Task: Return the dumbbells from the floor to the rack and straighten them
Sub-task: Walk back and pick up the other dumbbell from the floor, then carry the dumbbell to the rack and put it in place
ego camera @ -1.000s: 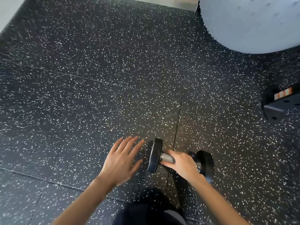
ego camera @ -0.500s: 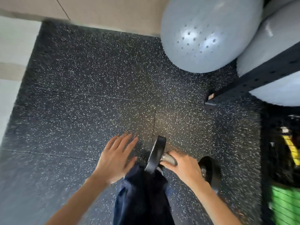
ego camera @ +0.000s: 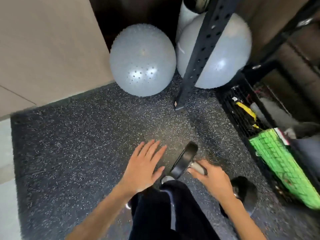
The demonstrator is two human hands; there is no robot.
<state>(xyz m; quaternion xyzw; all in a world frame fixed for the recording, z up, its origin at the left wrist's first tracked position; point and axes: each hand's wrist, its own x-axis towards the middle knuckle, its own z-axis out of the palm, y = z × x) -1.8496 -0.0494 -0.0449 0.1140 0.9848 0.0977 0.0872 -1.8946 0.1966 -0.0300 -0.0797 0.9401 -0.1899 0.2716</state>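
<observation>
Over the speckled floor (ego camera: 78,144), low and right of centre: one dumbbell (ego camera: 184,161), tilted, its bar clasped in the right grip (ego camera: 213,181), fingers wrapped round it. One black plate shows on each side of that grip. Left grip (ego camera: 145,168): released, fingers spread, holding nothing, just left of the dumbbell. Two grey balls rest by the wall, the left ball (ego camera: 142,61) and the right ball (ego camera: 223,54) partly behind one black perforated rack upright (ego camera: 199,54). One wire basket (ego camera: 230,108) at right holds a yellow strap (ego camera: 245,110). One green roller (ego camera: 280,168) lies near it.
</observation>
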